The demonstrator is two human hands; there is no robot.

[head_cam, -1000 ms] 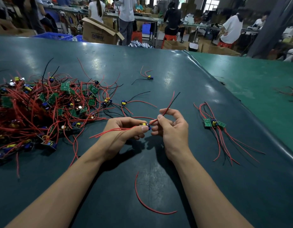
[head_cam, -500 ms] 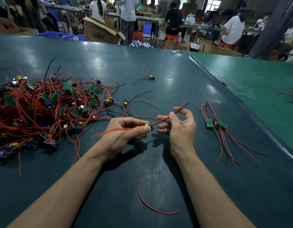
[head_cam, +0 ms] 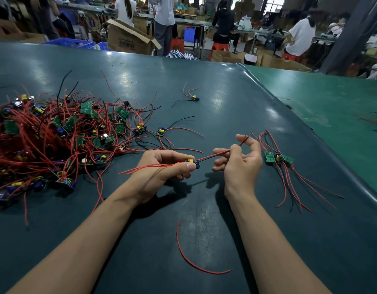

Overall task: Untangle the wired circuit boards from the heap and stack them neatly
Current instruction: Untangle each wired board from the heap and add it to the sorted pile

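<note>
A dark green table [head_cam: 204,98] fills a busy workshop with people and cartons behind. The left hand [head_cam: 162,170] pinches a board [head_cam: 191,161] at thumb and fingertip. The right hand [head_cam: 240,164] pinches its wires [head_cam: 221,153], which run up-right from the board. The heap [head_cam: 56,141] lies left of the left hand; the stack [head_cam: 277,158] just right of the right hand.
</note>
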